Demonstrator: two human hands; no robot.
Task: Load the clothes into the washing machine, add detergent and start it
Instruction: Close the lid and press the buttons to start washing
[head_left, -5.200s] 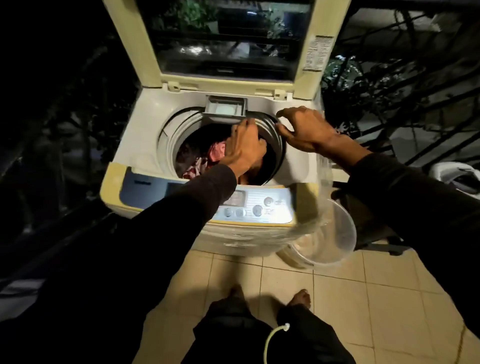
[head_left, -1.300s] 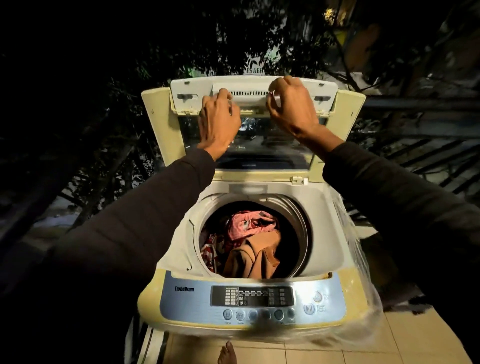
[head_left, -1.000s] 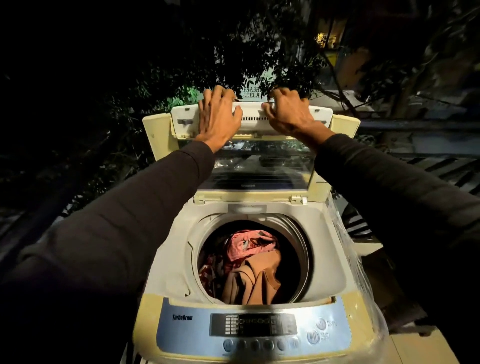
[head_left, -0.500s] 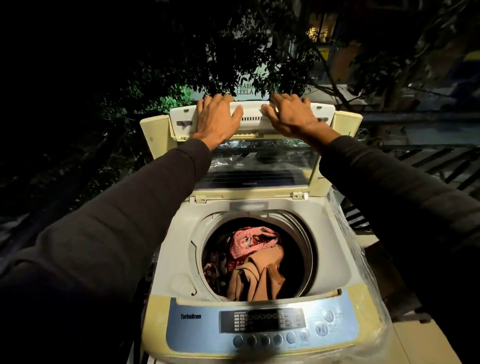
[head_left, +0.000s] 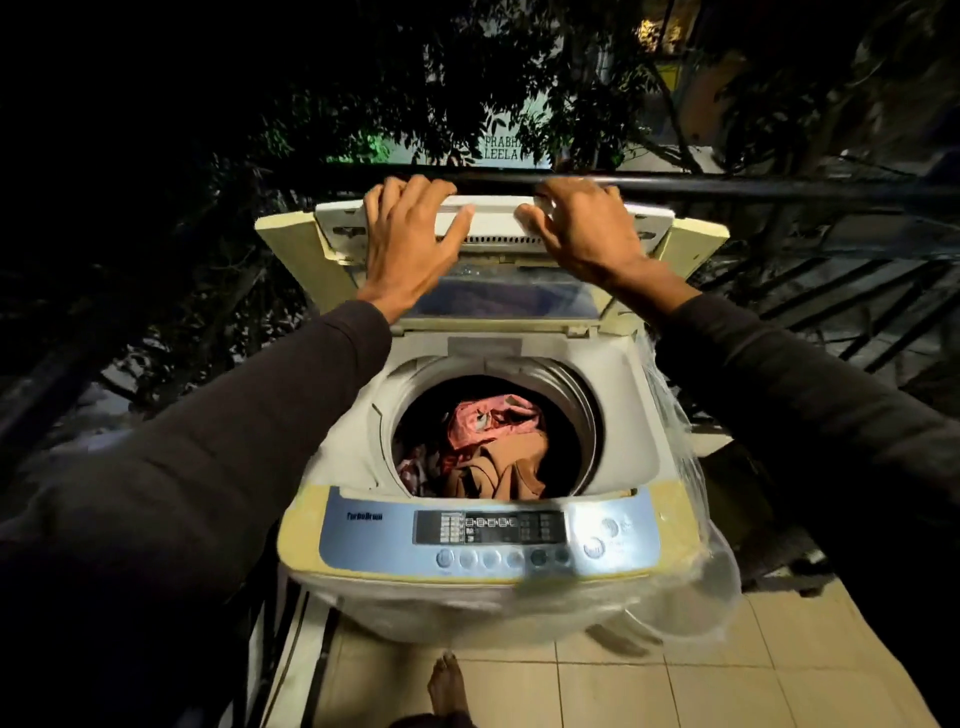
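A cream top-loading washing machine (head_left: 644, 436) stands in front of me with its folding lid (head_left: 493, 228) raised at the back. Pink, patterned and tan clothes (head_left: 493, 447) lie inside the round drum. My left hand (head_left: 410, 244) and my right hand (head_left: 582, 228) both rest on the lid's top edge, fingers curled over it. The blue control panel (head_left: 488, 535) with a dark display and a row of round buttons faces me at the front.
Clear plastic wrap (head_left: 691, 571) hangs off the machine's right side. A dark metal railing (head_left: 779, 184) runs behind the lid, with trees beyond it. Beige floor tiles (head_left: 675, 691) and my bare foot (head_left: 447, 686) show below.
Both hands stay on the lid's top edge, and the lid has tilted toward me and sits lower in view. Five seconds ago my hands were at the drum's rim by the open detergent drawer.
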